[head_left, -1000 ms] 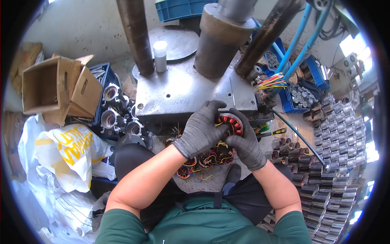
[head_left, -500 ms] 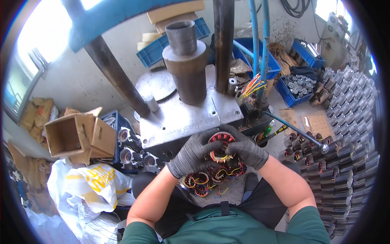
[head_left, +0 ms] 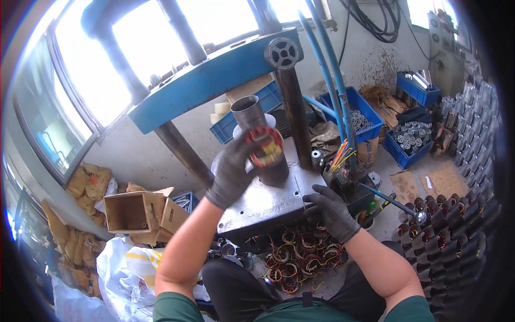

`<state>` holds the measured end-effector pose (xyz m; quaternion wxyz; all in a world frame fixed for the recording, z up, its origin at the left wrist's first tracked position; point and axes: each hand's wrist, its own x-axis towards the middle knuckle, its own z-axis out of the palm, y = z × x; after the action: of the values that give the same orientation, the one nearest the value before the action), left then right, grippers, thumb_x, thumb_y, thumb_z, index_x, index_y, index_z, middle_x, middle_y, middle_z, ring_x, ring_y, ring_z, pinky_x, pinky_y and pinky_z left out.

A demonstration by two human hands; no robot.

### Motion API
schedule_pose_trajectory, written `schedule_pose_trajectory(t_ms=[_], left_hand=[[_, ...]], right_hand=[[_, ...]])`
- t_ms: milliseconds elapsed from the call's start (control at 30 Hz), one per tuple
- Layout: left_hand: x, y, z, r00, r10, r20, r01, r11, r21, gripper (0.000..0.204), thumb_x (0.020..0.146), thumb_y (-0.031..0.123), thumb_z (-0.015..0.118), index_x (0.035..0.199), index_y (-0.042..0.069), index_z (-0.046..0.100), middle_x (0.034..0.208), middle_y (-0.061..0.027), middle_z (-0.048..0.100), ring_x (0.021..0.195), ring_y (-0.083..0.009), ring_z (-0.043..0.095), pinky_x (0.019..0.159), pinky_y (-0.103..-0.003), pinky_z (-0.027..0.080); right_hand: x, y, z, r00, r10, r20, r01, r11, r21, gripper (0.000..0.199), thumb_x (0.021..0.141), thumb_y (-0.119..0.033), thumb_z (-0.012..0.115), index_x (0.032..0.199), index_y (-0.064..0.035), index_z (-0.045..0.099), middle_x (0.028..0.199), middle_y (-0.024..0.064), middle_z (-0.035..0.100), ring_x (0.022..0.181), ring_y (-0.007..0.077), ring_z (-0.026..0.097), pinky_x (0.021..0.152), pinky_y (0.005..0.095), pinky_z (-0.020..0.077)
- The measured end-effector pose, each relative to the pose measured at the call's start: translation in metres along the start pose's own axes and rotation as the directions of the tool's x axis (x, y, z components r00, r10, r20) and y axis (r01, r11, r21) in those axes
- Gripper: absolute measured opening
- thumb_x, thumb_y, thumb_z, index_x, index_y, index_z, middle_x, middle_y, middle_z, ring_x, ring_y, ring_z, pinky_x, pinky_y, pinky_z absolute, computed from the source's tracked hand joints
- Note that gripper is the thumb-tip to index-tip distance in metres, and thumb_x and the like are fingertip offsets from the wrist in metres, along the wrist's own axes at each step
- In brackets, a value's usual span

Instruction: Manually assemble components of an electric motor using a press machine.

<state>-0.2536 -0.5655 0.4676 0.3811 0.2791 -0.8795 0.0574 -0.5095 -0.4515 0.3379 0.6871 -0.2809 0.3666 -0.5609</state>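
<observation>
Cardboard box (head_left: pixel 140 212) left of press plate (head_left: pixel 268 206)

Daylight enters through the far windows (head_left: pixel 123 48), which are blown out to white glare. The near workspace is evenly lit with soft shadows. Fisheye distortion bends the blue beam (head_left: pixel 214 80); dark vignetting rings the blurred edges.

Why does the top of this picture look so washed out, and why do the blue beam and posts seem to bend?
Head view: the windows behind the blue metal beam are blown out to white by daylight. The fisheye lens bows straight edges toward a dark rim. The left gloved hand, holding a red-and-copper wound ring around the grey metal cylinder, looks slightly soft. The right gloved hand is sharper.
</observation>
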Motion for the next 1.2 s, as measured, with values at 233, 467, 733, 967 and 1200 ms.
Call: schedule_pose_trajectory(t_ms=[233,467,733,967,1200], left_hand=[[0.111,-0.067,-0.013,0.866,-0.499,0.003,0.498,0.864,-0.070,0.061,0.094,0.040,0.082,0.140,0.005,0.062,0.133,-0.0157,0.070,0.124,-0.0222,0.066,0.108,-0.036,0.050],[0.135,-0.084,-0.008,0.769,-0.615,0.174,0.610,0.787,0.088,0.085,0.092,0.072,0.067,0.142,0.004,0.062,0.136,-0.0197,0.070,0.126,-0.0323,0.068,0.107,-0.040,0.051],[0.128,-0.101,-0.005,0.781,-0.589,0.206,0.590,0.805,0.067,0.066,0.097,0.056,0.070,0.136,0.002,0.065,0.128,-0.0203,0.073,0.118,-0.0308,0.070,0.102,-0.038,0.053],[0.115,-0.109,0.002,0.826,-0.549,0.131,0.549,0.835,0.040,0.053,0.099,0.043,0.073,0.129,0.000,0.066,0.116,-0.0200,0.075,0.108,-0.0264,0.072,0.097,-0.036,0.053],[0.116,-0.111,-0.005,0.731,-0.636,0.246,0.682,0.673,-0.287,0.060,0.100,0.049,0.072,0.138,0.004,0.062,0.128,-0.0124,0.071,0.118,-0.0200,0.065,0.104,-0.032,0.049]], right_hand=[[0.008,0.014,-0.001,0.999,0.025,0.037,-0.024,0.999,-0.040,0.074,0.092,-0.025,0.078,0.152,0.0001,0.043,0.107,0.0091,0.071,0.075,0.0177,0.074,0.065,0.0312,0.0604],[0.012,0.019,-0.003,0.995,0.033,0.091,-0.021,0.990,-0.137,0.067,0.097,-0.022,0.074,0.152,0.0017,0.044,0.105,0.0087,0.070,0.078,0.0129,0.071,0.067,0.0284,0.0592],[0.010,0.020,-0.002,0.996,0.017,0.093,-0.003,0.989,-0.146,0.066,0.097,-0.021,0.074,0.151,0.0022,0.044,0.104,0.0091,0.070,0.076,0.0128,0.070,0.067,0.0282,0.0585],[0.007,0.021,-0.002,0.994,0.019,0.106,0.002,0.981,-0.195,0.065,0.097,-0.019,0.074,0.151,0.0025,0.044,0.104,0.0091,0.069,0.077,0.0131,0.070,0.067,0.0285,0.0584],[0.006,0.019,-0.003,0.993,0.022,0.120,0.000,0.983,-0.182,0.067,0.096,-0.019,0.075,0.151,0.0020,0.044,0.104,0.0090,0.070,0.079,0.0144,0.072,0.068,0.0285,0.0594]])
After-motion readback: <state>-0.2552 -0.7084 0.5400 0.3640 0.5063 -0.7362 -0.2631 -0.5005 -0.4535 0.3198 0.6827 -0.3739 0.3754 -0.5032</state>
